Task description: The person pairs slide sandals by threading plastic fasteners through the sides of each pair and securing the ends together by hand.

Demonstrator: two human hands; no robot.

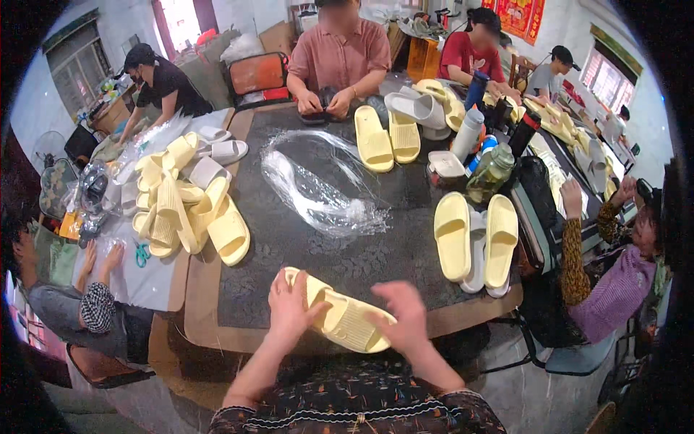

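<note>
Two pale yellow slippers (347,322) appear to overlap end to end at the table's near edge, tilted down to the right. My left hand (289,305) is closed on them near their left end, fingers over the far side and thumb across a strap. At their right end is my right hand (406,315), blurred by motion, with fingers stretched out and apart from the thumb. Its thumb side overlaps the slipper's end; whether it touches cannot be made out.
Clear plastic bags (307,192) lie mid-table. A heap of yellow slippers (170,199) is at left, yellow slippers (500,239) with grey ones at right, and another yellow pair (374,141) ahead. Bottles (491,173) stand at far right. A co-worker (340,54) sits opposite; others work around.
</note>
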